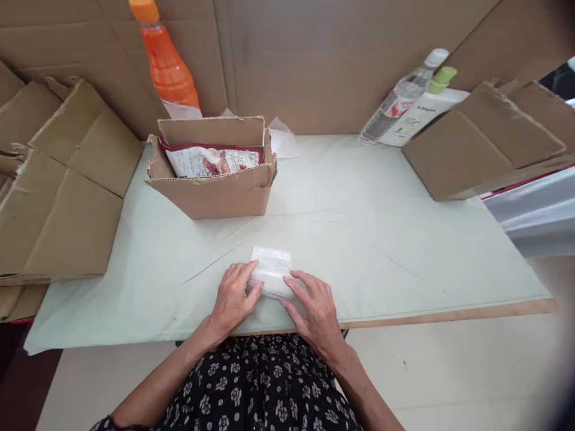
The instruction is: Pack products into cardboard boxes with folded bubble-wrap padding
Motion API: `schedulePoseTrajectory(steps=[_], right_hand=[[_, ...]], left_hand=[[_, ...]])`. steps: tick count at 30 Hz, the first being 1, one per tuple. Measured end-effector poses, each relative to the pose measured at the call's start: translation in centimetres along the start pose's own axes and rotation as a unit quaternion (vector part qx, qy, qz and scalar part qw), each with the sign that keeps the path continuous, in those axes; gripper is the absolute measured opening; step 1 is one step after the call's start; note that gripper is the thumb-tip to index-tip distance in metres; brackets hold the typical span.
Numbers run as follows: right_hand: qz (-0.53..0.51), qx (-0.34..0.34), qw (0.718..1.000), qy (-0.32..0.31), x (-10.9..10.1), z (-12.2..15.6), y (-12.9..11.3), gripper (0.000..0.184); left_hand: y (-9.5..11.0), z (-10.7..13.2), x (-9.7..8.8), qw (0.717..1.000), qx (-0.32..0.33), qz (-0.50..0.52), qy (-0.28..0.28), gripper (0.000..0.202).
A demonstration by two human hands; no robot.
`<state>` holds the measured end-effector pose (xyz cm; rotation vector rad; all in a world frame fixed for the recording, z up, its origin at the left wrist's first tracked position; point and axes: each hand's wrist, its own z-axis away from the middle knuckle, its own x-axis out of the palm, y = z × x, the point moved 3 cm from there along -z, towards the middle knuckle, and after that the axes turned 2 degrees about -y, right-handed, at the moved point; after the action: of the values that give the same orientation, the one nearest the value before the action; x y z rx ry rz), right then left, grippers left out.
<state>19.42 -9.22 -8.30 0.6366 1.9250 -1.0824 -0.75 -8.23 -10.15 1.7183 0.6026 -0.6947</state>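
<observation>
A small bundle wrapped in clear bubble wrap [272, 266] lies on the pale green sheet [359, 239] near the table's front edge. My left hand [233, 299] presses on the bundle's left side, with its fingers curled round the edge. My right hand [314, 308] rests on the bundle's near right corner, with its fingers bent against the wrap. Both hands grip the bundle from the near side. What is inside the wrap is hidden.
An open cardboard box [215, 179] holding a printed packet [213, 160] stands behind the bundle. An orange bottle [168, 66] stands at the back left. A clear bottle [399, 99] and a white bottle [420, 114] lean at the back right. Flattened cardboard [58, 197] lies left, a carton [485, 140] right.
</observation>
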Motion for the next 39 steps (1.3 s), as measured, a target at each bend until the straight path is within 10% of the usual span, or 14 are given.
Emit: schedulePoseTrajectory(steps=[5,9,12,16,20,28,33,39], right_hand=[[-0.016,0.002,1.0,0.001,1.9,-1.5,0.5,0.027],[-0.131,0.038,0.991,0.004,1.6,-2.3,0.9,0.022],[-0.166,0.03,0.985,-0.044,0.8,-1.9,0.7,0.026],[-0.19,0.047,0.977,-0.089,-0.1,-1.5,1.2,0.052],[-0.215,-0.007,0.964,-0.155,-2.1,-3.8,1.4,0.016],[0.013,-0.151,0.976,0.157,-14.7,-21.3,-0.9,0.015],[0.179,-0.172,0.961,-0.124,-8.9,-34.0,-4.7,0.018],[0.238,-0.176,0.872,-0.391,-0.7,-36.9,-6.7,0.015]], left_hand=[[-1.0,-0.6,-0.3,0.987,-0.127,0.097,0.013,0.047],[-1.5,0.2,-1.1,0.926,-0.211,0.312,-0.029,0.073],[-0.7,0.2,-0.9,0.89,-0.203,0.402,-0.073,0.075],[0.9,-0.1,-0.5,0.922,-0.143,0.346,-0.097,0.066],[1.0,-0.7,-1.8,0.962,-0.025,0.256,-0.096,0.065],[-5.5,-3.5,-4.4,0.979,-0.061,0.123,0.152,0.033],[-6.1,-4.2,-2.6,0.983,-0.003,0.077,0.166,0.021],[-6.1,-4.4,-2.5,0.987,0.012,0.062,0.15,0.022]])
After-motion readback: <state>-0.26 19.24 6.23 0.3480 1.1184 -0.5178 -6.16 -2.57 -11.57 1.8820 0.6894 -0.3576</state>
